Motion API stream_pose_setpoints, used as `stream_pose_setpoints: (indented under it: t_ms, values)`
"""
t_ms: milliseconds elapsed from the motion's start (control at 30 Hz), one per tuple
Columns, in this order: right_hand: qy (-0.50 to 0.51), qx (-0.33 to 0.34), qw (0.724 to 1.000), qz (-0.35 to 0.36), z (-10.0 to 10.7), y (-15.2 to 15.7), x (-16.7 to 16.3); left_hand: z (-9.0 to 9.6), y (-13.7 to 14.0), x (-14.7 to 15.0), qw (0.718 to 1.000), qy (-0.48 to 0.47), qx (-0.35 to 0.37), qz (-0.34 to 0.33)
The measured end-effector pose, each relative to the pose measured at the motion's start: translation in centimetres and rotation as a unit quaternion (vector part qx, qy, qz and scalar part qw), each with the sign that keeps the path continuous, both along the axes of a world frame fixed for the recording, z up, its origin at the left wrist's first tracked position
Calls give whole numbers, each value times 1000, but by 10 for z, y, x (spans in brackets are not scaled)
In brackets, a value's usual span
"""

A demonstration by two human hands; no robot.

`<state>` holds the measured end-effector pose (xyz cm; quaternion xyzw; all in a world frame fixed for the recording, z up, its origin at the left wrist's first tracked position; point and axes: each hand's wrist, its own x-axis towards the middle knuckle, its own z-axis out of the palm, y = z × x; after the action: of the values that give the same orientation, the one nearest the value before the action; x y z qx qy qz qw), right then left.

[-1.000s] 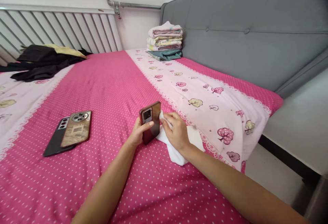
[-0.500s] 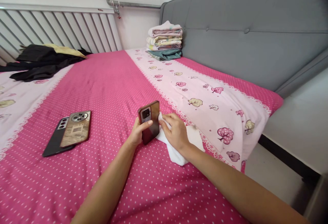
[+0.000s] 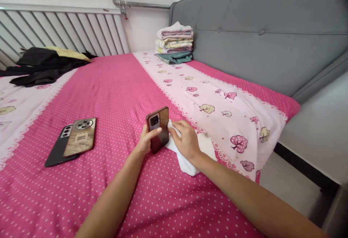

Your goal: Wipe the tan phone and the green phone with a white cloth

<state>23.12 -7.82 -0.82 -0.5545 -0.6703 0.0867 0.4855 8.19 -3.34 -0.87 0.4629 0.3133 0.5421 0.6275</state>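
A smartphone [image 3: 160, 136] in a reddish-brown case stands upright over the bed, its camera side facing me. My left hand [image 3: 146, 140] grips it by the left edge, thumb across the back. Pinched in my right hand [image 3: 185, 138] is a white cloth [image 3: 187, 163], a fold of it pressed against the phone's right edge. The rest of the cloth hangs down onto the pink sheet. To the left lie two more phones: a gold-brown one [image 3: 86, 142] with a round camera ring and a label, resting partly on a black one [image 3: 58, 147].
The bed [image 3: 108, 96] has a pink dotted sheet with pale printed bands. Folded cloths [image 3: 175, 42] are stacked by the grey headboard [image 3: 244, 24]. Dark clothes [image 3: 40, 64] lie near the white radiator [image 3: 67, 31]. The bed's edge drops to the floor [image 3: 288, 180] at right.
Almost nothing differs; both hands, the phone and the cloth keep their places, with only a tiny shift of the whole view.
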Motion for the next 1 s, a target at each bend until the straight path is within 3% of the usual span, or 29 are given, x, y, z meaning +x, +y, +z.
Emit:
stream_pose_setpoints:
  t_ms: [1000]
  values:
    - [-8, -8, 1000, 7, 2, -1, 0, -2, 1, 0, 1000, 1, 9, -6]
